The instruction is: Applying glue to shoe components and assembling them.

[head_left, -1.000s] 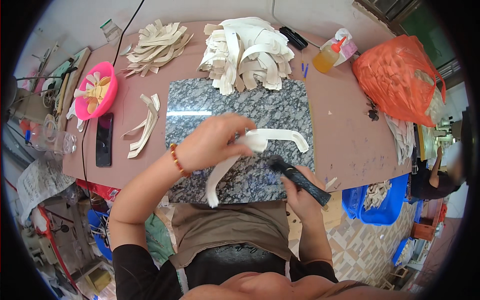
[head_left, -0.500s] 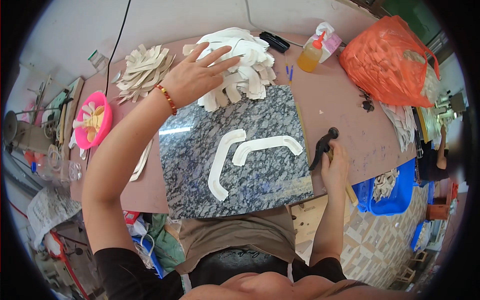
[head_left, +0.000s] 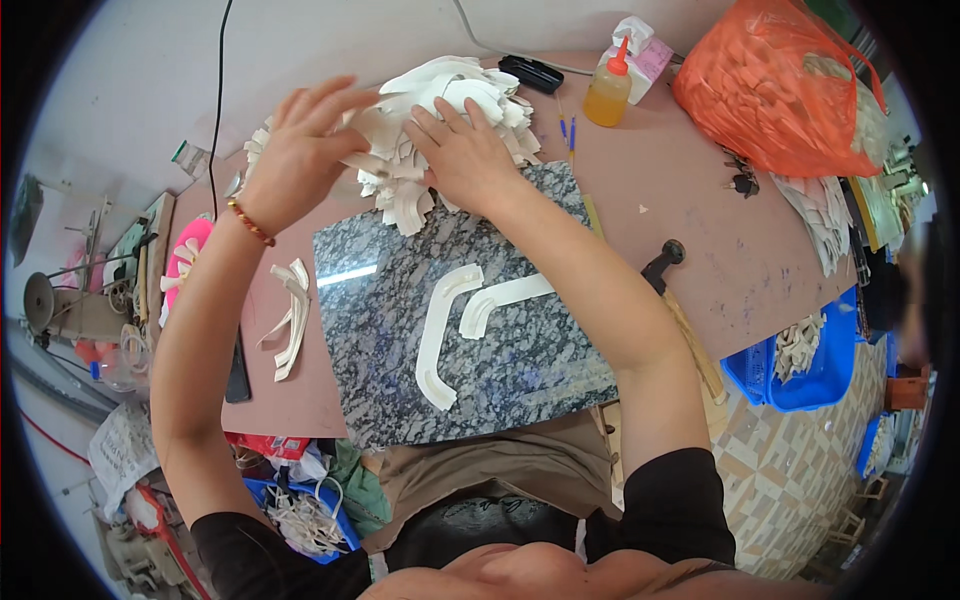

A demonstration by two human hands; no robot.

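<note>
A heap of white curved strips (head_left: 445, 85) lies at the far edge of a speckled stone slab (head_left: 380, 350). My right hand (head_left: 468, 158) rests on the heap with its fingers spread. Just left of the heap is my left hand (head_left: 305, 155), slightly blurred, its fingers stretched out toward the strips; no held strip can be made out. Two white bent pieces lie on the slab: one piece (head_left: 437, 340) in full view, the other piece (head_left: 505, 298) partly behind my right forearm. On the table right of the slab lies a hammer (head_left: 665, 265), untouched.
Beige strips (head_left: 290, 320) lie left of the slab, near a pink bowl (head_left: 185, 255) partly behind my left arm. At the back stand a bottle of yellow liquid (head_left: 608, 90) and a full red plastic bag (head_left: 770, 95). A blue basket (head_left: 800, 390) sits below the table's right edge.
My right hand has let go of the hammer and moved up-left onto the heap. My left hand has shifted left off the heap, and the heap's left side has spread.
</note>
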